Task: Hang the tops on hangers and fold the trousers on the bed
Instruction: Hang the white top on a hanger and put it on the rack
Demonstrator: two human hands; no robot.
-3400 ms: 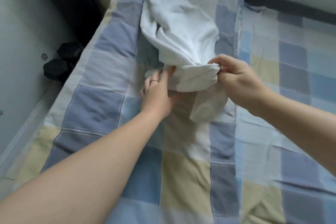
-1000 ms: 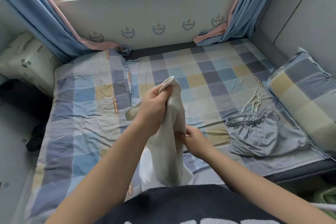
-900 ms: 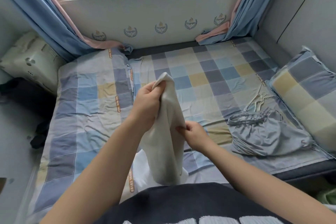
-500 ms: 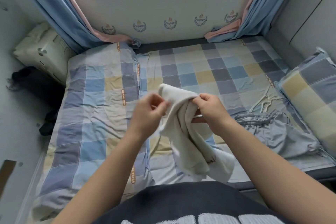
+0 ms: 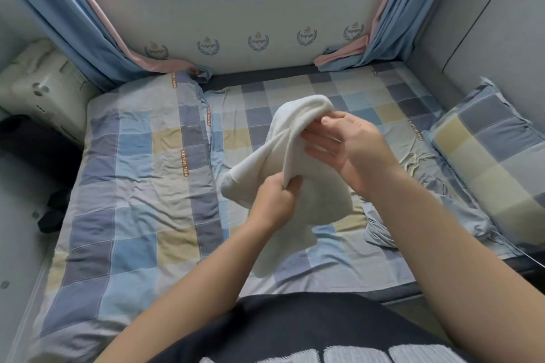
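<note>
**Condition.** The white garment (image 5: 318, 203) hangs in the air above the bed (image 5: 132, 191). It is bunched and doubled over itself, and its lower end dangles near the bed's front edge. Your left grip (image 5: 274, 200) is closed round a fold at the garment's lower middle, with the fingers curled into the cloth. Your right grip (image 5: 348, 150) pinches the upper fold between the thumb and fairly straight fingers. The present shape does not show whether this piece is a top or trousers. No hanger is in view.

**Step in hand (judged):** open the bundle and identify it.

1. Hold the upper fold fast with the right grip.
2. Walk the left grip along the cloth until it reaches a hem, a waistband or a collar. Do not pull on the middle of the fold, which only tightens the twist.
3. Draw the two grips apart sideways so that the cloth drops flat under its own weight.
4. Lay it on bare bedding to your left.

**Caution.** The grey-blue trousers (image 5: 380, 231) lie crumpled on the bed at your right, near the pillow (image 5: 495, 162) and partly hidden behind your right forearm. Do not let the white cloth drape over them.
</note>
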